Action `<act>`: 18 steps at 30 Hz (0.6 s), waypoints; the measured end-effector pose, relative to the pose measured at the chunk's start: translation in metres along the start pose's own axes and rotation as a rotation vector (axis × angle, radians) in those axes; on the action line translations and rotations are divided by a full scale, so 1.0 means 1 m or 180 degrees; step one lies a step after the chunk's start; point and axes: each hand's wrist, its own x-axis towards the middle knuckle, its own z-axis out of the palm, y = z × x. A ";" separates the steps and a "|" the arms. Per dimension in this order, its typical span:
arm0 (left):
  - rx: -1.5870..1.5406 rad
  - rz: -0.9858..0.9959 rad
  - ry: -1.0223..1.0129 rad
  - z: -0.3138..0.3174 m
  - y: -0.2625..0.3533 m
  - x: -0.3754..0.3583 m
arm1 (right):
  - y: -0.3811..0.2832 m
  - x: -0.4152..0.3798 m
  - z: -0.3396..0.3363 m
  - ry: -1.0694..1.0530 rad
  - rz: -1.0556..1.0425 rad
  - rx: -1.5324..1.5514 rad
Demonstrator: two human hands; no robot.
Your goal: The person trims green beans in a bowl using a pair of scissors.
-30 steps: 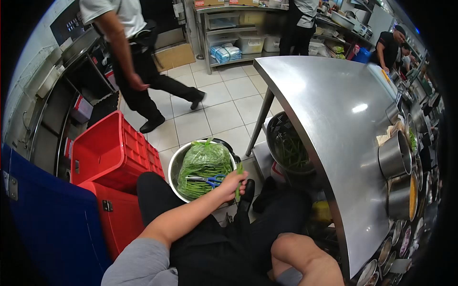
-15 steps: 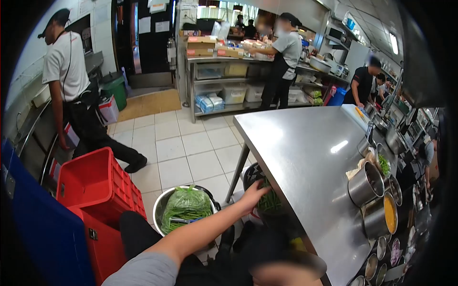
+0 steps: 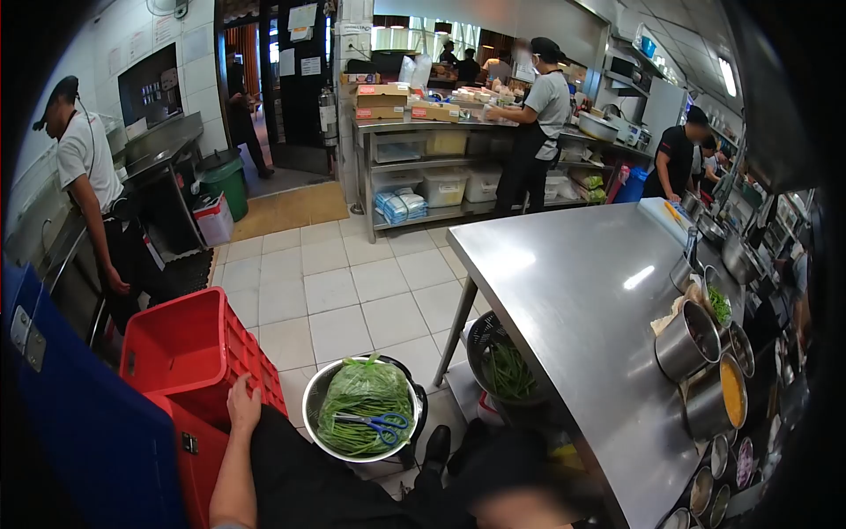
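My left hand is beside the red crate, at my dark-trousered knee, with nothing visible in its fingers. In front of my feet stands a white-rimmed bowl holding a plastic bag of long green stalks. Scissors with blue handles lie on the bag. Under the table edge, a dark colander contains more cut greens. At the bottom edge, my right arm is a blur, and its fingers cannot be made out.
A steel table runs along my right, bearing metal pots and a container of orange liquid. A blue bin is at my left. One person stands at the left sink; another works at the far counter.
My left hand has left the greens in the colander and moved left to my knee by the crate. The scissors show more fully. The person at left has moved closer to the sink.
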 end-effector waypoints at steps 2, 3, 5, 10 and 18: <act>0.0088 -0.0720 -0.0797 -0.009 -0.004 -0.004 | 0.007 0.005 -0.001 0.0009 -0.0002 0.0080; 0.0189 -0.1431 -0.1624 -0.015 -0.004 -0.004 | 0.011 0.006 -0.001 0.0022 -0.0012 0.0116; 0.0362 -0.1433 -0.1714 -0.011 -0.009 -0.002 | 0.018 0.009 -0.002 0.0054 -0.0030 0.0190; 0.0507 -0.1452 -0.1861 -0.008 -0.015 -0.002 | 0.035 0.005 0.006 0.0186 0.0343 0.0367; 0.0420 -0.1437 -0.1841 -0.014 -0.002 -0.002 | 0.125 -0.075 0.005 0.0340 0.3638 -0.2590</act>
